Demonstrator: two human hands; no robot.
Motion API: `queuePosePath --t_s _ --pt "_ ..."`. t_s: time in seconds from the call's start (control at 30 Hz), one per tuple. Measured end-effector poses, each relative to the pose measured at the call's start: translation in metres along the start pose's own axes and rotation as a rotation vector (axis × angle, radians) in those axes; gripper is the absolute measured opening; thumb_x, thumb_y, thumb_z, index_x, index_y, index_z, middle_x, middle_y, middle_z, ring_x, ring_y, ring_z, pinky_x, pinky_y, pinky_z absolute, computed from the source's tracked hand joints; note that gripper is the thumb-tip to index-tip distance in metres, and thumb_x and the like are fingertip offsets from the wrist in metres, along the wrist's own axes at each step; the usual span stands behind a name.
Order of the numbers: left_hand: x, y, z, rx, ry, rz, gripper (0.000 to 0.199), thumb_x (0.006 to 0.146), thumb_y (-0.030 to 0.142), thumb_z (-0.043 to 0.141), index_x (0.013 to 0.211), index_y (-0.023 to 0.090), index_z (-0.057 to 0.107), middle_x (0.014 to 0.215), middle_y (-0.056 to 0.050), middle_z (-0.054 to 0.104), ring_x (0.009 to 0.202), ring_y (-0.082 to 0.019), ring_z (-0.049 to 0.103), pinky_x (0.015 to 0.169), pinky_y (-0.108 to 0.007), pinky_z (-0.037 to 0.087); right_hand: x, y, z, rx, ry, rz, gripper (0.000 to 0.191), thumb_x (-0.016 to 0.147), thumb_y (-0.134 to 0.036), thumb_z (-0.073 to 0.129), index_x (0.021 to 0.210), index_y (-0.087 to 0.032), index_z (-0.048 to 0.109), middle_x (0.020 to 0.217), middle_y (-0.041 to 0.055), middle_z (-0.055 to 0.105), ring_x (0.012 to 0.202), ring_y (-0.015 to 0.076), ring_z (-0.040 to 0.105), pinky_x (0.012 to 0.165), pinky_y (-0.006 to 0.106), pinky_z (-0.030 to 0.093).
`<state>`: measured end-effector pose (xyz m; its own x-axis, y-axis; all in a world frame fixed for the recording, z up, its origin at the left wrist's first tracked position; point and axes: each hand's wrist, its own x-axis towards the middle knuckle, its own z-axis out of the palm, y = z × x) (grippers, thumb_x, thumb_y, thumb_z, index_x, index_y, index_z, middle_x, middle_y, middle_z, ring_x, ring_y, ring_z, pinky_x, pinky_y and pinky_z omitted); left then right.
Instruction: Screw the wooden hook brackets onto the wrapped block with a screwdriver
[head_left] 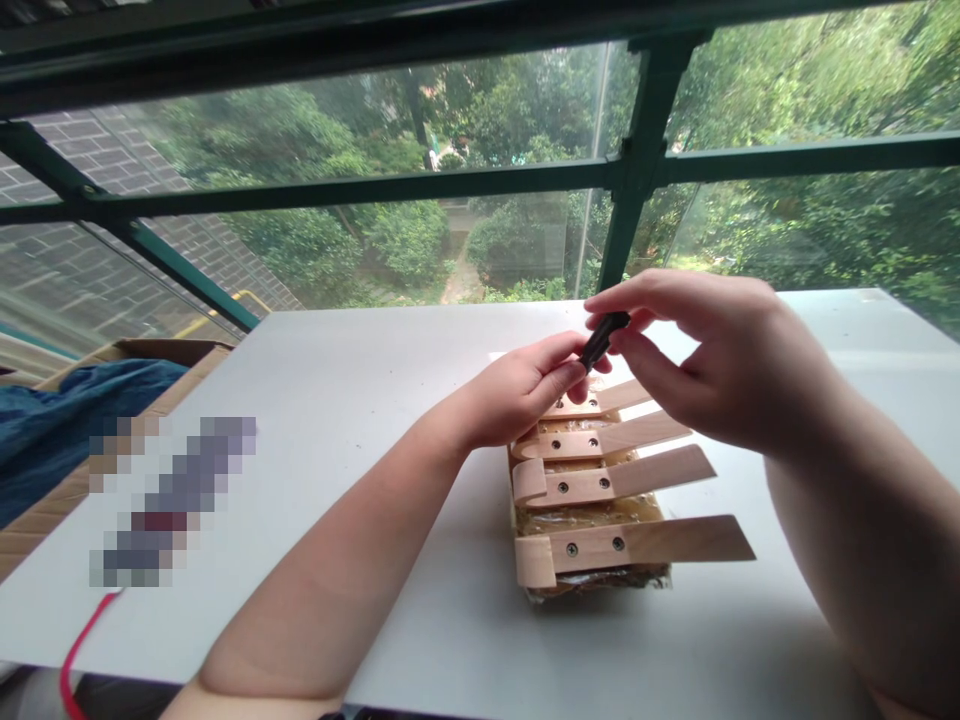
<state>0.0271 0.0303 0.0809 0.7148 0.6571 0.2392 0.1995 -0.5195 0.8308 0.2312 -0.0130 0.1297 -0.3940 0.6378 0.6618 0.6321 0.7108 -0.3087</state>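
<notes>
A small black elongated piece [602,342] is held slantwise between both hands; its exact kind cannot be made out. My left hand [525,385] pinches its lower end between thumb and fingers. At the upper end, the thumb and fingers of my right hand [712,350] are closed on the same piece. Below them, a block wrapped in clear film [592,508] lies on the table. Several pale wooden strips [675,542] lie across it, each showing two screws and tapering to the right. The nearer ones have a curled left end. My left hand partly hides the far strips.
The white table [390,500] stands against green-framed windows [375,190]. At left is a cardboard box [172,350] with blue cloth [97,400]. A pixelated dark item [184,490] lies on the left of the table, near a red cord [75,655].
</notes>
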Motion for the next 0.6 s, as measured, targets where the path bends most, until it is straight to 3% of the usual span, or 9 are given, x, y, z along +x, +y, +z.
queuePosePath --t_s 0.13,0.27,0.6 --pt "0.0 -0.001 0.0001 -0.003 0.004 -0.004 0.034 0.101 0.044 0.037 0.111 0.018 0.058 0.089 -0.005 0.063 0.088 -0.017 0.06 0.082 -0.03 0.046 -0.0005 0.0015 0.0017 0.076 -0.014 0.048 0.027 0.083 -0.013 0.062 0.108 -0.023 0.065 0.091 0.0031 0.073 0.078 0.019 0.069 0.072 0.035 0.056" --pt "0.0002 -0.0032 0.0007 -0.022 0.007 0.002 0.037 0.1 0.046 0.038 0.112 0.018 0.059 0.091 -0.006 0.065 0.088 -0.017 0.061 0.081 -0.03 0.046 -0.0027 0.0021 0.0054 0.096 0.069 0.098 0.01 0.084 -0.017 0.065 0.092 -0.023 0.064 0.088 0.0017 0.072 0.074 0.017 0.069 0.067 0.032 0.055" --pt "0.0006 -0.0063 0.0026 -0.064 0.028 0.004 0.033 0.096 0.046 0.051 0.105 0.016 0.063 0.088 -0.005 0.068 0.082 -0.016 0.065 0.077 -0.028 0.049 -0.0021 -0.0062 0.0087 -0.013 0.116 0.046 0.007 0.084 -0.017 0.067 0.08 -0.021 0.062 0.091 0.0026 0.076 0.071 0.0172 0.07 0.063 0.031 0.053"
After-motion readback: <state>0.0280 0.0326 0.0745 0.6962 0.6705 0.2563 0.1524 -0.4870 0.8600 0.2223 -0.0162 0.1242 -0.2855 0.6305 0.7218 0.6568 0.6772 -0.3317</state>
